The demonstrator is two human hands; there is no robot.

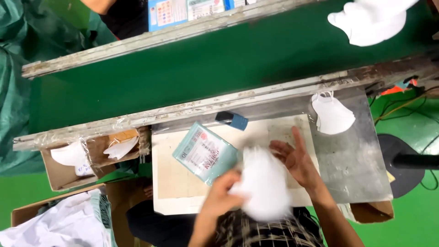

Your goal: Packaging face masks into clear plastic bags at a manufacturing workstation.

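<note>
A blurred stack of white folded face masks [265, 183] sits low in the middle of the view, above a pale work board [183, 183], held between the person's two bare hands. The left hand [224, 192] grips the stack's lower left edge with curled fingers, while the right hand [295, 160] rests against its upper right side with the fingers spread and open. Just left of the stack, touching or nearly touching it, lies a flat pale-green plastic packet with a printed white label [204, 152], tilted on the board. A small dark blue block [232, 120] sits at the board's top edge. To the right, a single white mask [332, 114] lies on a grey metal plate [352, 160]. Beyond the board runs a green conveyor belt [206, 68] between worn metal rails, with another pile of white masks [370, 20] at its far right. At the left, an open cardboard box [61, 171] holds more white masks.
</note>
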